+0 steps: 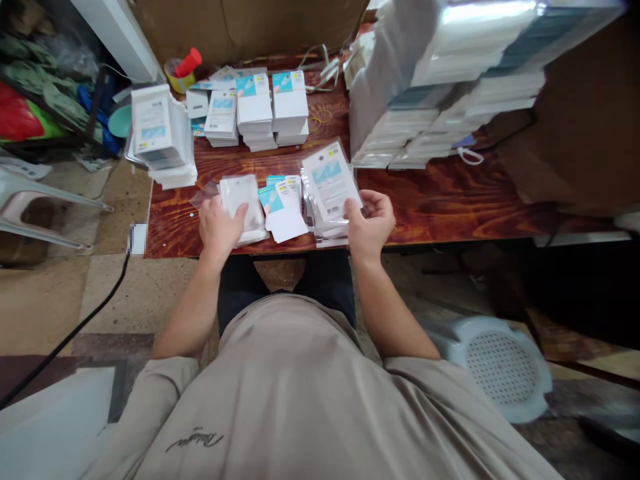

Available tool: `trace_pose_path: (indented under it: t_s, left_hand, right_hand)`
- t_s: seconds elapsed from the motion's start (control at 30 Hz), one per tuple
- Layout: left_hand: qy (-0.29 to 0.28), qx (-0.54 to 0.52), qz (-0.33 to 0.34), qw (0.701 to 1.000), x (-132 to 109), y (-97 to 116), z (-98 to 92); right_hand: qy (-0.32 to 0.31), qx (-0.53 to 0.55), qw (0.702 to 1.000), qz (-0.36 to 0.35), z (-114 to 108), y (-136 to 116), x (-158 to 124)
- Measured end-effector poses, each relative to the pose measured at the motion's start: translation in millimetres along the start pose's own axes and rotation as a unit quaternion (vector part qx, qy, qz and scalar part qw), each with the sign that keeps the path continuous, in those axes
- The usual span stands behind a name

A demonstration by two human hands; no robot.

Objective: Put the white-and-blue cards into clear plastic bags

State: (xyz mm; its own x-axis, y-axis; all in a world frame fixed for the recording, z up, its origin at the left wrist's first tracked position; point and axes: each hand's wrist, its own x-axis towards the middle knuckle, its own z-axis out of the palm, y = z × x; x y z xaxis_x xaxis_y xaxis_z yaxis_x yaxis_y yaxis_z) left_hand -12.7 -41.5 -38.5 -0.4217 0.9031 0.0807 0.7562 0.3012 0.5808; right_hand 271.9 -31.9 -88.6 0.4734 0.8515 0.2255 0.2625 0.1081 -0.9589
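My left hand [220,227] lies over the left side of a stack of clear plastic sleeves [245,200], its fingers spread across the edge. Between thumb and fingers of my right hand [370,223] is the lower right corner of a card in a clear sleeve [327,180], tilted above a pile of sleeved cards [330,230]. Fanned out between the two piles are loose blue-and-white cards [285,213] with yellow marks. Part of the sleeve stack is hidden under my left hand.
Behind stand card stacks [255,110] and, at left, a tall pile of packed cards [155,127]. A high stack of plastic-wrapped bundles [430,87] fills the right rear. A red object [189,62] stands by tape at the back. A plastic stool [503,367] is at lower right.
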Motion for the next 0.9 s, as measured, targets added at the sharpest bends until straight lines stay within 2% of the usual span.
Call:
trace_pose_path:
  t_s: [0.03, 0.1, 0.17, 0.23, 0.27, 0.33, 0.37, 0.4, 0.47, 0.53, 0.57, 0.6, 0.63, 0.67, 0.73, 0.77, 0.8, 0.83, 0.9]
  left_hand:
    - [-0.005, 0.053, -0.012, 0.999, 10.3, -7.0, 0.1]
    - [-0.049, 0.086, -0.041, 0.994, 26.6, -19.4, 1.7]
    - [-0.083, 0.068, -0.061, 0.992, 37.0, -27.6, 3.2]
    - [-0.087, 0.055, -0.063, 0.993, 42.3, -31.3, 2.6]
    - [-0.083, 0.055, -0.059, 0.993, 43.5, -31.8, 1.1]
    - [-0.072, 0.066, -0.046, 0.994, 43.6, -31.1, -4.0]
    - [-0.067, 0.076, -0.037, 0.994, 42.8, -30.5, -7.2]
    - [-0.062, 0.086, -0.028, 0.994, 41.6, -29.9, -10.5]
    - [-0.047, 0.097, -0.002, 0.994, 38.4, -29.1, -16.0]
    - [-0.021, 0.046, 0.023, 0.998, 35.4, -28.3, -17.9]
    - [-0.009, -0.016, 0.022, 1.0, 34.2, -27.6, -17.1]
    - [0.001, -0.096, 0.008, 0.995, 33.2, -26.5, -15.4]
    - [0.005, -0.184, -0.016, 0.983, 32.4, -24.9, -13.0]
    - [0.004, -0.267, -0.046, 0.963, 31.6, -22.7, -10.3]
    - [-0.005, -0.392, -0.1, 0.915, 29.6, -16.9, -5.2]
    - [-0.01, -0.433, -0.115, 0.894, 28.2, -13.5, -3.3]
    - [-0.016, -0.464, -0.125, 0.877, 26.5, -10.0, -1.8]
    - [-0.02, -0.485, -0.132, 0.864, 24.6, -6.4, -0.9]
    - [-0.024, -0.512, -0.141, 0.847, 19.9, 0.4, 0.2]
  right_hand:
    - [0.028, -0.066, 0.997, -0.013, -3.8, 7.2, 4.9]
    - [0.06, -0.196, 0.977, -0.062, -7.5, 13.9, 5.9]
    - [0.023, -0.269, 0.952, -0.142, -6.0, 8.4, -2.2]
    - [-0.116, -0.279, 0.922, -0.243, 0.3, -7.1, -13.3]
    - [-0.209, -0.276, 0.891, -0.293, 4.8, -17.0, -18.0]
    - [-0.368, -0.284, 0.803, -0.373, 14.8, -37.5, -23.8]
    - [-0.42, -0.299, 0.759, -0.398, 19.4, -47.0, -24.8]
    - [-0.456, -0.318, 0.722, -0.412, 23.3, -55.3, -24.7]
    - [-0.5, -0.35, 0.673, -0.418, 28.1, -67.9, -22.5]
    - [-0.525, -0.366, 0.647, -0.414, 28.9, -74.7, -19.1]
    - [-0.528, -0.369, 0.646, -0.41, 28.1, -76.0, -17.1]
    - [-0.521, -0.366, 0.658, -0.402, 26.6, -76.0, -15.1]
    - [-0.498, -0.355, 0.687, -0.392, 24.6, -75.3, -13.0]
    - [-0.458, -0.331, 0.734, -0.377, 22.0, -73.9, -11.1]
    - [-0.33, -0.242, 0.854, -0.322, 15.3, -71.0, -8.7]
    - [-0.256, -0.183, 0.909, -0.275, 11.5, -69.8, -8.9]
    - [-0.192, -0.118, 0.95, -0.217, 7.6, -68.9, -10.4]
    - [-0.15, -0.054, 0.976, -0.151, 3.9, -68.1, -13.4]
    - [-0.142, 0.048, 0.989, -0.018, -2.0, -66.1, -23.2]
